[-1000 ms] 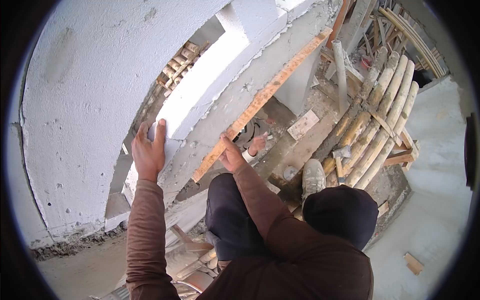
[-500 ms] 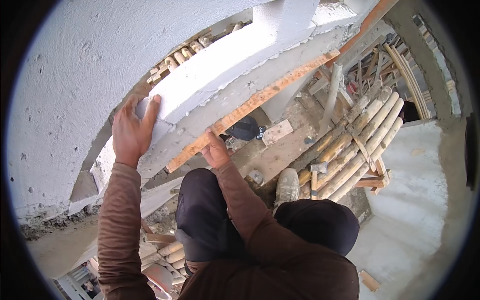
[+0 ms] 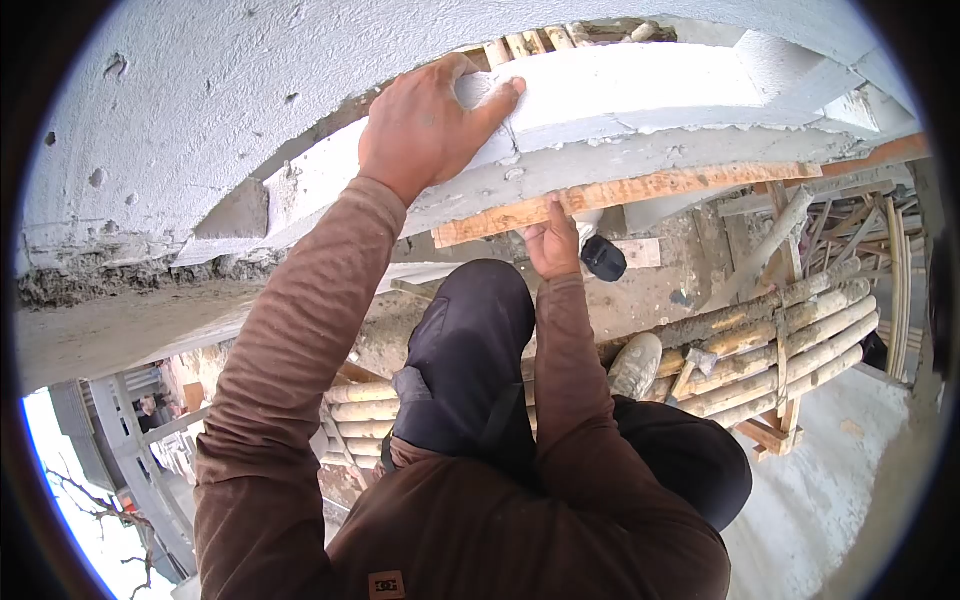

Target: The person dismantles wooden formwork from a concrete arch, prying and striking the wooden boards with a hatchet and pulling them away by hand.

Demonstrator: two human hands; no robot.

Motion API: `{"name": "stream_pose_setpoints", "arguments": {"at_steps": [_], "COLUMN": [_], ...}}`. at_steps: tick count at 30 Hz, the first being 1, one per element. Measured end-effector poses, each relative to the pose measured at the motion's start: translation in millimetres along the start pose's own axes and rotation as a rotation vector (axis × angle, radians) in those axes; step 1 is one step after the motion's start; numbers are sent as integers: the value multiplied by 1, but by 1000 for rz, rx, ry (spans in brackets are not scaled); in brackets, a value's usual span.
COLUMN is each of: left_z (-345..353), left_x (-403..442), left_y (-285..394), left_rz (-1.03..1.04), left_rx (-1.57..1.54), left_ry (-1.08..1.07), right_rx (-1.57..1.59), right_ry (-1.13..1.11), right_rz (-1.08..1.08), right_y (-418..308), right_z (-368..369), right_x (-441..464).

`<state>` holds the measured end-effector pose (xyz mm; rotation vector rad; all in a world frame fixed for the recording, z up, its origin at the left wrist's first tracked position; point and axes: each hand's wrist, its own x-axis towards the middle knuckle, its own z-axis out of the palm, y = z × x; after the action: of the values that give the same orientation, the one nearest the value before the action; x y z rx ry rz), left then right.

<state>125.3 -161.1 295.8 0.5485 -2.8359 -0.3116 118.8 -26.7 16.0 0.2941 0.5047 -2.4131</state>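
Observation:
My left hand (image 3: 425, 125) is clamped over the top edge of a curved white block rim (image 3: 620, 85), thumb on its near face and the other fingers over the far side. Under the rim runs a grey mortared face (image 3: 640, 155). Along its lower edge lies a long wooden strip (image 3: 650, 187). Near the strip's left part my right hand (image 3: 555, 238) grips it from below, a finger resting on its front face. How the strip meets the mortar behind my fingers is hidden.
Below stands a scaffold of lashed bamboo poles (image 3: 790, 350), a hammer (image 3: 690, 372) lying on it. Another person's dark cap (image 3: 603, 258) shows beneath the strip. A large white wall panel (image 3: 150, 120) fills the upper left. Loose poles (image 3: 897, 280) lean at the right.
The view has turned, so the strip and rim now lie more nearly level. Both hands keep their hold. The other person's hand, seen earlier below the strip, is out of sight; a cap shows there.

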Motion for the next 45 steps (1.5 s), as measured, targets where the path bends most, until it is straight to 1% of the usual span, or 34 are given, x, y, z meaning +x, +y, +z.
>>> {"name": "stream_pose_setpoints", "arguments": {"at_steps": [5,7,10,13,16,18,22,24,25,27,28,29,31,32,33,35,36,37,38,39,40,41,43,44,45], "left_z": [-3,-2,1,3,1,-2,-5,-1,1,5,9,11,8,4,0,-3,1,2,3,5,7,8,8,12,13], "left_x": [1,0,1,0,1,2,0,1,1,2,1,1,4,-1,0,3,3,2,3,3,1,1,6,7,10], "left_y": [3,3,1,0,0,2,2,0,-2,-4,-6,-8,-5,4,9,13,11,8,6,8,12,13,6,-2,-2], "left_rz": [-21,-25,-31,-13,-8,-38,-45,16,13,20,33,37,85,21,30,61,131,146,104,61,28,49,15,71,88], "left_rx": [2,5,28,39,40,-1,-14,-2,3,38,70,79,74,44,57,-80,41,46,-1,-48,-104,-106,-38,-78,-80], "left_ry": [-32,-28,-6,35,36,-35,-52,15,4,32,75,48,85,97,68,31,73,53,14,-24,-1,-25,-47,7,-3], "right_rx": [-25,-119,-103,-71,-106,-85,-57,-64,-74,-32,-13,9,43,46,49,51,46,43,17,36,31,25,33,20,6], "right_ry": [-6,19,51,31,51,39,-10,-16,-22,-4,-40,-74,-42,-53,-61,-39,-40,-42,5,20,2,-11,12,4,-7], "right_rz": [-12,40,-7,-23,10,7,55,44,25,64,53,40,54,48,45,51,50,48,87,71,75,75,33,13,-10], "right_y": [-4,-4,-3,-3,-5,-4,-10,-12,-13,-14,-12,-11,-9,-7,-5,-3,-1,1,-1,2,6,10,7,6,7], "right_z": [-4,-12,-8,-3,-7,-9,-8,-4,-2,-1,-3,-5,-6,-7,-10,-16,-16,-15,-15,-19,-23,-28,-15,-11,-10], "right_x": [1,4,1,0,1,3,2,1,0,-2,0,2,2,4,4,9,9,6,4,6,10,12,4,0,1]}}
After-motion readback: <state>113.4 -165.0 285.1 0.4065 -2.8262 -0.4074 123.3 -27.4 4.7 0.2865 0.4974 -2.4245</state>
